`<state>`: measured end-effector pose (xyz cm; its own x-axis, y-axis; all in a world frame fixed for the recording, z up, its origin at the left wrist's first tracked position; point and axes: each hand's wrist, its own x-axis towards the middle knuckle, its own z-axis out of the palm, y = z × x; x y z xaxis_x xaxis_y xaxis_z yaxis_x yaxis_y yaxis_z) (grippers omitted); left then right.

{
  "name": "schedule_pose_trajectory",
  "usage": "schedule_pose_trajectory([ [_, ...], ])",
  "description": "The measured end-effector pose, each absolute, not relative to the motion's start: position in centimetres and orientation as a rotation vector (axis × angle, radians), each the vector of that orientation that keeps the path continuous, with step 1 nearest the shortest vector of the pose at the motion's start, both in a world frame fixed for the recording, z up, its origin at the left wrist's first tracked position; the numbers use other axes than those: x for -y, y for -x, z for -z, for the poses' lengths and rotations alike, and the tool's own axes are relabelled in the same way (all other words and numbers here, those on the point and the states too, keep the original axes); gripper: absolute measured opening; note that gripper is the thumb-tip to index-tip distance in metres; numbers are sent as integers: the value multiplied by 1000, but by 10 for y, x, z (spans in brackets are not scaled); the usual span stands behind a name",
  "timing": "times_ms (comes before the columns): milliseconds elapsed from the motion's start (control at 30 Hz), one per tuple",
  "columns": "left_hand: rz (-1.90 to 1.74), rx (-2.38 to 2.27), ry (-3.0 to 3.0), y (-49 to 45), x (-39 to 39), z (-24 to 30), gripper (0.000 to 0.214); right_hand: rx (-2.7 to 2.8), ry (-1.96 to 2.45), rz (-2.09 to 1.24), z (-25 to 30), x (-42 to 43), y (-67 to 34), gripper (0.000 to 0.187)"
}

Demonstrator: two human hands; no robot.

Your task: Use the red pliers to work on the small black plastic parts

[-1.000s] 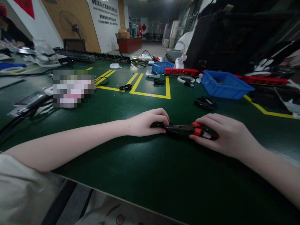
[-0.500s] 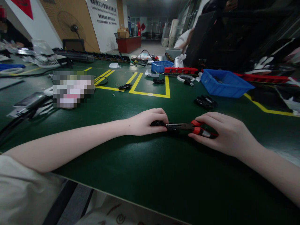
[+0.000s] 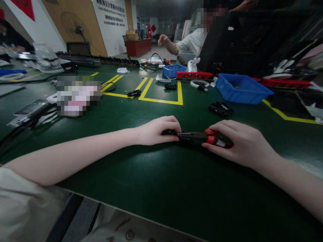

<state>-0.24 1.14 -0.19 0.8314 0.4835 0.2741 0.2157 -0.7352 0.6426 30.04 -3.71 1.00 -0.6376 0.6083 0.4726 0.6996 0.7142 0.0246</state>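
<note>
The left hand (image 3: 165,131) grips a small, black, plastic-looking piece (image 3: 168,132) between its thumb and fingers, low over the dark green tabletop (image 3: 151,188). The right hand (image 3: 234,143) is wrapped around long-nosed pliers with red and black handles and a dark metal nose (image 3: 199,136). The pliers point across to the left hand, and their tips reach right beside its fingertips (it is too dark there to tell if they bite the piece). To do this well, I think the left hand should pinch the piece firmly, with its fingertips out of the way of the tips. The right hand should squeeze gently and hold the pliers in line with the piece, so nothing slips or cracks. Beyond the right hand, and a little to its right, is a big blue plastic bin with sloping sides (image 3: 248,95). Something dark lies inside, but I can't tell what. Much farther off, beyond the left hand, is a smaller blue plastic bin (image 3: 174,72), and its inside is hard to see. Black, lumpy parts (image 3: 221,108) lie outside the bins, just beyond the right hand.
</note>
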Motion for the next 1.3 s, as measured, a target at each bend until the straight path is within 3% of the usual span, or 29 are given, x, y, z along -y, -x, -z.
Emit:
schedule_pose_trajectory([
  [367,-566,-484,-2381,3,-12,0,10,2492,1073,181,-10,39,-298,38],
  [867,-610,-464,-2408,3,-11,2,8,2512,966,365,-11,37,-304,37],
  [1300,-638,-459,-2371,4,-12,1,6,2517,974,324,-7,36,-307,34],
])
